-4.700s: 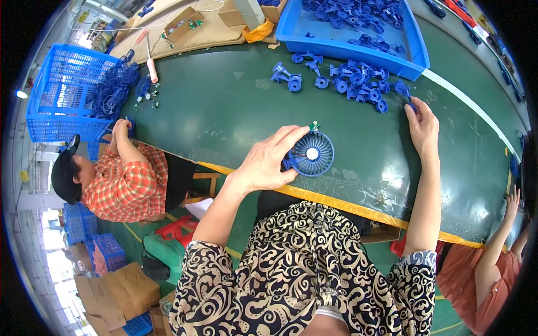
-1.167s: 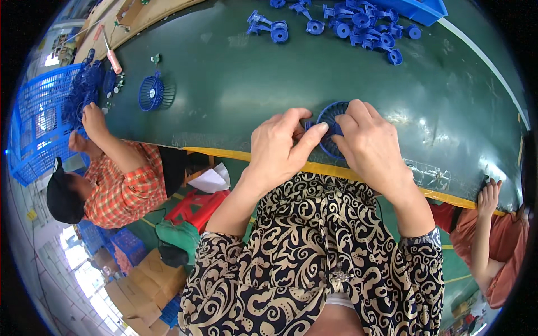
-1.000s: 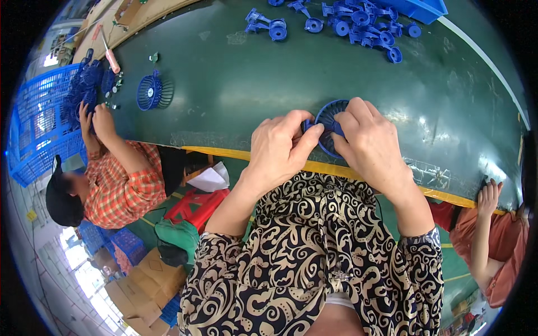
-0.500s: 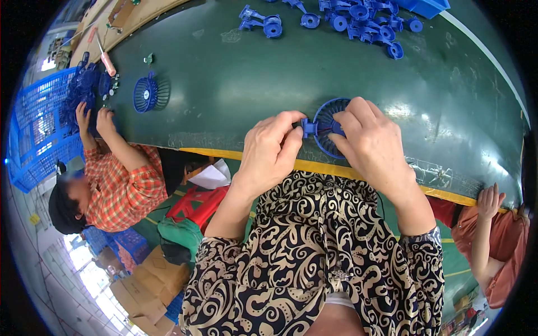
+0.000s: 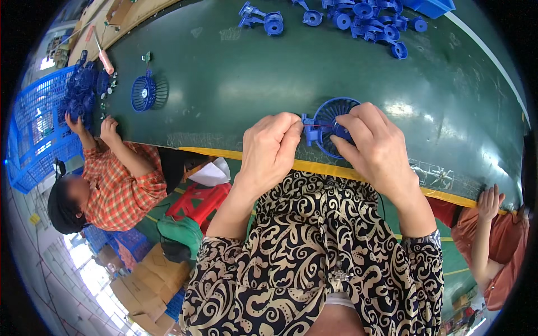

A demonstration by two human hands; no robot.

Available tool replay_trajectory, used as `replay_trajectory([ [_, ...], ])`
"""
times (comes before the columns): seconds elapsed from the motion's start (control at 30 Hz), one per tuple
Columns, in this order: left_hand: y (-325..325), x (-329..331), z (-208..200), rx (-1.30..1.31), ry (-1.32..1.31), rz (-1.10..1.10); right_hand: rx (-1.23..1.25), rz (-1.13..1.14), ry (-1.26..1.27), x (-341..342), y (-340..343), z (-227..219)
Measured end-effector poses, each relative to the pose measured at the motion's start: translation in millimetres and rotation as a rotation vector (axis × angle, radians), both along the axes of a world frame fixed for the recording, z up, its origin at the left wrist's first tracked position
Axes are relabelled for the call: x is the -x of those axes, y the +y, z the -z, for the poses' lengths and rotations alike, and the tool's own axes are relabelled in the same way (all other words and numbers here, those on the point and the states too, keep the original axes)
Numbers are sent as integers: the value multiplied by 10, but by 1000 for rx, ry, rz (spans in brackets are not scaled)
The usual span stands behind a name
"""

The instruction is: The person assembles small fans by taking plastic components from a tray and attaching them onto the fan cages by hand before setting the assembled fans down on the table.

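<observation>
A blue fan cage (image 5: 330, 151) with thin ribs and a short bracket-like neck (image 5: 310, 130) lies in front of me at the table's near edge. My left hand (image 5: 269, 145) is closed just left of the neck, pinching thin reddish wires (image 5: 318, 125) that run across the neck into the cage. Between thumb and fingers of my right hand (image 5: 374, 143) is a small round blue fan hub (image 5: 340, 130), held over the cage's middle. The tips of my left fingers partly hide the wire ends.
Several blue fan brackets (image 5: 370, 25) lie at the far side beside a blue bin (image 5: 431, 7). Another fan cage (image 5: 144, 93) stands at left, near a screwdriver (image 5: 105, 60) and a co-worker (image 5: 126, 179) handling blue parts. Another person's hand (image 5: 490, 201) rests at the right edge.
My left fingers have come off the neck slightly leftward, and the wires now show stretched across it. The round hub is more visible in my right hand. The left co-worker's hands have shifted.
</observation>
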State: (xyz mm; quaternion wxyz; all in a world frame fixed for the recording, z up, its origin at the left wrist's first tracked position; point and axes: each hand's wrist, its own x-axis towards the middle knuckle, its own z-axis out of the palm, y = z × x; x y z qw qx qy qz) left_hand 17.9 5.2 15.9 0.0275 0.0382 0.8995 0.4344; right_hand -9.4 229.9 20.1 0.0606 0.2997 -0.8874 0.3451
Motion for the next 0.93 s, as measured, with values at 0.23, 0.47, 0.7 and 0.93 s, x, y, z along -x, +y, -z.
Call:
replay_trajectory([
  [0.23, -40, 0, -15, -6, -20, 45, -113, 15, -25, -7, -54, -47],
  [0.47, -22, 34, -49, -46, -113, -3, -287, 51, -48, -26, -155, -65],
  [0.7, 196, 163, -38, 128, -25, -68, -279, 67, -41, 13, -143, -52],
  [0.93, 102, 81, 33, 167, 122, -101, -88, 37, -33, 13, -199, -92],
])
